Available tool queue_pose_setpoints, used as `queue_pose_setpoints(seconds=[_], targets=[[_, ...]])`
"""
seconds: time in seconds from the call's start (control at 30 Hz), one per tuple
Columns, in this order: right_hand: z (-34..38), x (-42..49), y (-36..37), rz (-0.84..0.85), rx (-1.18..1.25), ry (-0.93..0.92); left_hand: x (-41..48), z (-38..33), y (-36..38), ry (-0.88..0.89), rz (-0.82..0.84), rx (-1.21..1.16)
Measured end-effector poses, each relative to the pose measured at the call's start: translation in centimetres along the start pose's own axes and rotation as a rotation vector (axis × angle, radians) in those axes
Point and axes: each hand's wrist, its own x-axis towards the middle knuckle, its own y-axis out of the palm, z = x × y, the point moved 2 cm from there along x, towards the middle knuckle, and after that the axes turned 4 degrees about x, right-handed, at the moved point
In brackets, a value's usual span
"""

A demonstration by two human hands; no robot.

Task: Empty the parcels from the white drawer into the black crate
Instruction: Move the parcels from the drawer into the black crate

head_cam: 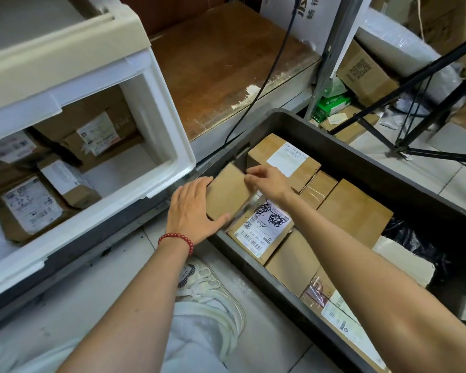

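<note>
The white drawer [172, 168] stands pulled out at the left, with several labelled cardboard parcels [30, 208] inside. To the right, on the floor, the black crate [361, 154] holds several parcels, one with a scribbled label [261, 230]. Both hands hold a plain brown parcel [228, 193] over the crate's near-left corner. My left hand [191, 211], with a red bead bracelet, grips its left side, thumb along the near edge. My right hand [269, 181] pinches its far right edge with curled fingers.
A worn wooden shelf board [226, 63] lies behind the crate, and a black cable [256, 95] runs down across it. Black tripod legs [414, 84] and loose boxes crowd the far right. My white shoe [207, 281] is on the tiled floor between drawer and crate.
</note>
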Motion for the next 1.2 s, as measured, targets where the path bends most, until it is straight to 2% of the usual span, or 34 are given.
queue_pose_setpoints(seconds=[0.13, 0.2, 0.4, 0.53, 0.83, 1.03, 1.2], targets=[[-0.7, 0.0, 3.0, 0.149, -0.257, -0.002, -0.7, 0.0, 0.4, 0.007, -0.051, 0.016], [-0.9, -0.6, 3.6, 0.161, -0.353, -0.038, -0.8, 0.3, 0.1, 0.028, -0.071, 0.006], [-0.9, -1.9, 3.1, 0.159, -0.423, -0.040, -2.8, 1.9, -0.9, -0.040, -0.048, 0.041], [1.4, -3.4, 4.1, 0.089, -0.490, -0.158, -4.6, 2.7, -2.1, -0.132, -0.010, 0.093], [8.1, -8.3, 7.7, 0.032, -0.828, -0.526, -8.4, 5.7, -8.4, -0.308, 0.025, 0.231], [12.8, -11.0, 10.2, 0.021, -0.848, -0.666, -10.5, 9.1, -15.2, -0.457, -0.028, 0.204], [15.6, -12.1, 12.9, 0.050, -0.784, -0.717, -13.8, 12.4, -17.4, -0.538, 0.045, 0.175]])
